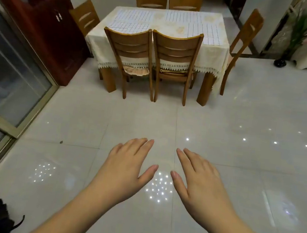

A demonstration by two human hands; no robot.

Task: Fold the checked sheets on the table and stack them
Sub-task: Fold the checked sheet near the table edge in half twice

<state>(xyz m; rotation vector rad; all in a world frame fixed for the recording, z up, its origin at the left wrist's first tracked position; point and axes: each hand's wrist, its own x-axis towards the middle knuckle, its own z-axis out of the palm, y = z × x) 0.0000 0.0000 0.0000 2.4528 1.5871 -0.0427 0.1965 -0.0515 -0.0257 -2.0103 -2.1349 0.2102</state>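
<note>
Several white checked sheets lie flat on the table [177,26], which is covered with a cream lace-edged cloth. One checked sheet [134,15] is at the far left, another [129,27] in front of it, one [183,16] at the far middle and one [207,33] at the right. The table stands well ahead of me. My left hand [127,163] and my right hand [199,175] hover palm down over the floor, fingers straight, holding nothing.
Two wooden chairs [132,44] [176,48] are pushed in at the table's near side, with others at its ends and far side. A dark red cabinet [44,25] and a glass sliding door [11,74] line the left. Glossy tiled floor lies between me and the table.
</note>
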